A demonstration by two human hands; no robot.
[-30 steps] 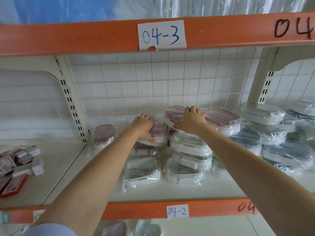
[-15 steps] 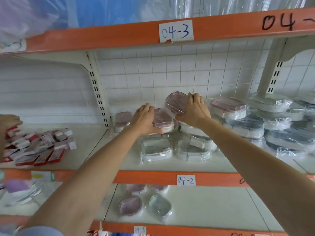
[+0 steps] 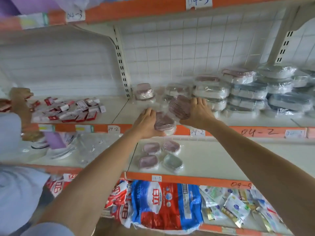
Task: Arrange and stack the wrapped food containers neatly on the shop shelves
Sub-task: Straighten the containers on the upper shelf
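Stacking is partly done – a pink wrapped plastic box (image 3: 164,123) is held in the left hand (image 3: 145,123), a round pink one (image 3: 179,107) in the right hand (image 3: 197,113); loose small boxes (image 3: 160,155) are left below.

We counted two pink-lidded wrapped containers in hand, one (image 3: 164,123) in the left and one (image 3: 179,107) in the right. On the lower shelf (image 3: 238,160) we recorded four more: three pink-lidded (image 3: 148,161) and one green-lidded (image 3: 173,161). The stacked containers (image 3: 248,92) on the upper shelf were too blurred and overlapped to count.
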